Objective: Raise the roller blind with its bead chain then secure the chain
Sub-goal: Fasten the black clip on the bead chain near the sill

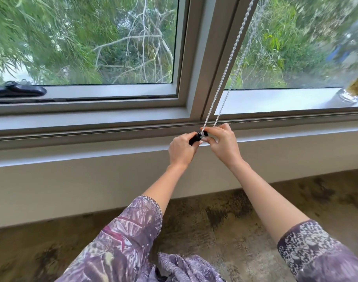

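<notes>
Two hands: both are working at one small spot just in front of the window sill (113, 153), nearly touching each other.
Left hand (181, 150): is curling its fingers around a black holder (194, 139), gripping its near end.
Right hand (223, 142): is pinching the bottom of the bead chain (228, 64) where it meets the holder's far end, thumb and forefinger pressing together.
Bead chain: is running as two taut white strands from between the hands up and away to the right, along the grey window frame (202, 78).
Roller blind: is lying outside the view; both panes are showing trees.
Sleeves (133, 231): are showing purple patterned fabric behind both forearms.
Latch (17, 90): is sitting black, far to the left of the left hand.
</notes>
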